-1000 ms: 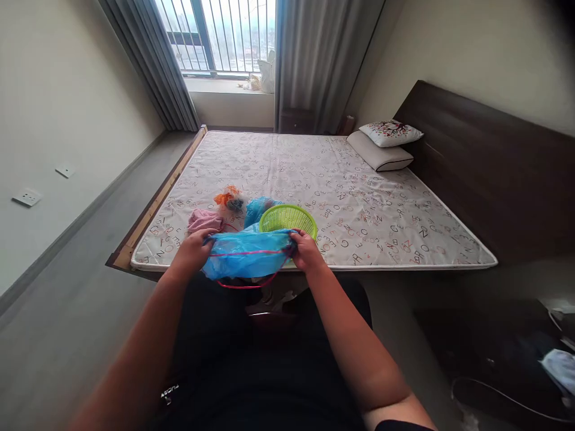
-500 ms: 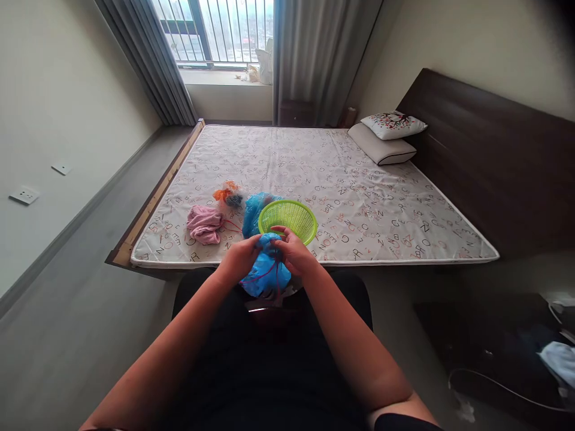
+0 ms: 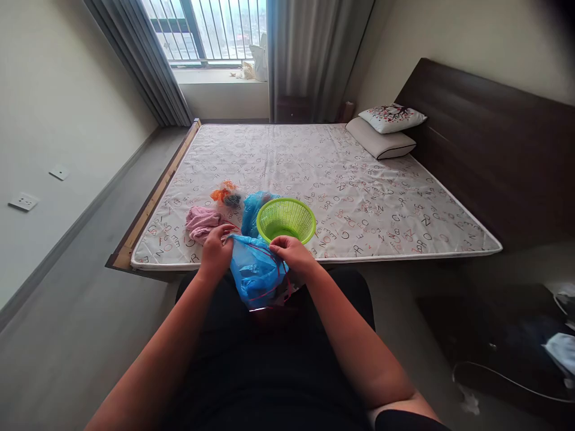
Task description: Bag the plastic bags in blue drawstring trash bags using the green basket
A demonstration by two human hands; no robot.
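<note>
Between my two hands a blue plastic bag (image 3: pixel 254 269) is stretched by its top edge, low in front of my lap. My left hand (image 3: pixel 217 250) pinches the bag's left corner. At the bag's right side, my right hand (image 3: pixel 294 252) is closed on its edge, with red drawstrings hanging nearby. Just beyond my right hand stands a green plastic basket (image 3: pixel 287 220) on the mattress. A second blue bag (image 3: pixel 250 212) lies against the basket's left side. Left of it are a pink cloth (image 3: pixel 202 222) and a clear bag with orange and dark contents (image 3: pixel 227 194).
The letter-printed mattress (image 3: pixel 359 197) spreads out in front of me, with two pillows (image 3: pixel 389 134) by the dark headboard (image 3: pixel 485 131). A dark low table (image 3: pixel 485 335) with a white cable stands at right. Curtains and a barred window are at the back.
My hands have moved apart, the left one going left. The bunched top of the blue bag is now spread open between them.
</note>
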